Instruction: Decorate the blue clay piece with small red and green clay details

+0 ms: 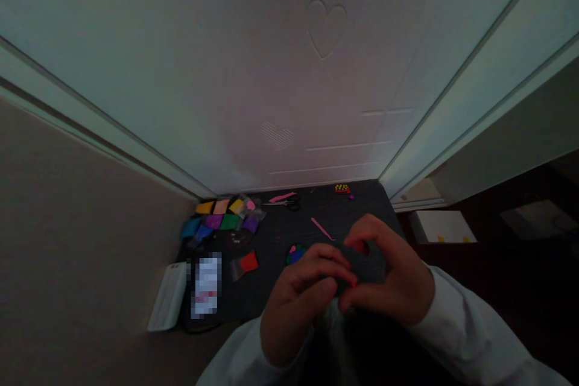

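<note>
Low in the head view, my left hand (301, 292) has its fingers bent together, with a small red piece (353, 284), perhaps modelling clay, at its fingertips. My right hand (398, 277) faces it, thumb and fingers curved wide apart in a C shape. The right thumb tip lies close by the red piece; whether it touches cannot be made out. Just beyond my left fingers is a round blue and green piece with pink on it (295, 253), partly hidden. Pink tweezers (322, 228) lie on the dark mat (280, 289) ahead of my hands.
Several coloured packets (231, 221) lie at the back left, near scissors (293, 202) and a pink tool (283, 197). An opened red packet (248, 262), a blurred-out panel (207, 286) and a white object (167, 297) are left. A small yellow-dotted piece (342, 188) lies by the wall (289, 72).
</note>
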`<state>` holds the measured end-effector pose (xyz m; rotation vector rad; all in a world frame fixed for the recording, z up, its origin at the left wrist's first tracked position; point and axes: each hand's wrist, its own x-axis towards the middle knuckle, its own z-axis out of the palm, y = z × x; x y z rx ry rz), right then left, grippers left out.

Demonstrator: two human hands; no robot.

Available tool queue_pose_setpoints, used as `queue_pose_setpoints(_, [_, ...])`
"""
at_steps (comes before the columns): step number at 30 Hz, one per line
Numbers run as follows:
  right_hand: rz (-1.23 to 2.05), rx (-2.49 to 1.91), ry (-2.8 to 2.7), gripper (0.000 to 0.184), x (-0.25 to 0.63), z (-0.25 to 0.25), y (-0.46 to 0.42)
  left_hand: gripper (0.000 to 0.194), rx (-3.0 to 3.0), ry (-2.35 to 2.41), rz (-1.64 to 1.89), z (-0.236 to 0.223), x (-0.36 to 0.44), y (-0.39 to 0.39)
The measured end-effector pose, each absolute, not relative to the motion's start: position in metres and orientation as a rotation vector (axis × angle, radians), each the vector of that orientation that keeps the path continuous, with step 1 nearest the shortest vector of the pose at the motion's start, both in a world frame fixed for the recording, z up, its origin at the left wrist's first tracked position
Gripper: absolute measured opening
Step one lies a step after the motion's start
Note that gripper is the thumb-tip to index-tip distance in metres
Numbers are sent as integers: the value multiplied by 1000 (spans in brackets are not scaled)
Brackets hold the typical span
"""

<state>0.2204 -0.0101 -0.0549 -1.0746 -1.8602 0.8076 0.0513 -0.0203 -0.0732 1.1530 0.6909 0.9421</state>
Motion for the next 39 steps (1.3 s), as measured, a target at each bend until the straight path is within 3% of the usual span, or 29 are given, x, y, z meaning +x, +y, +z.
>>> queue_pose_setpoints(39, [513,-1041,-1967,46,219,-55,-3,30,1260,658,1080,-82,51,-19])
